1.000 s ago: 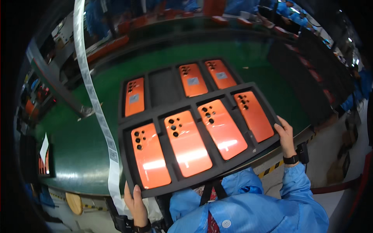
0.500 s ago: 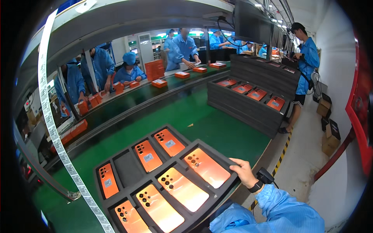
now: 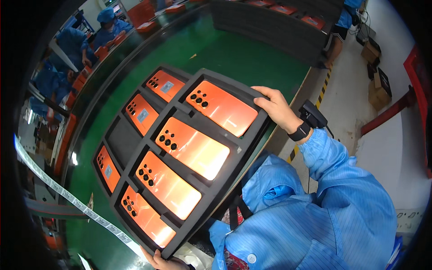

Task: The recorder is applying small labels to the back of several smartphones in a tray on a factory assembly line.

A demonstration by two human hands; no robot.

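Observation:
A black foam tray [image 3: 120,139] tilts over the green work surface, with several orange phones lying camera side up in its slots. Those in the row nearer me, such as this phone [image 3: 191,148], are bare and shiny. In the far row each phone [image 3: 142,114] carries a white label, and one slot there holds none. My right hand [image 3: 276,108] grips the tray's right corner, thumb on top. At the near left corner, my left hand [image 3: 157,261] holds the tray's edge, partly cut off by the picture's lower rim.
Stacked black foam trays [image 3: 270,31] with orange phones stand at the far right. A strip of white labels [image 3: 76,198] hangs at left. Beyond the conveyor, a co-worker [image 3: 110,29] in blue handles orange boxes. Cartons [image 3: 379,92] sit along the right wall.
My view has dipped and turned. The tray's far side now appears raised and swung round. My left hand has come into view on the near left corner; my right hand keeps its grip.

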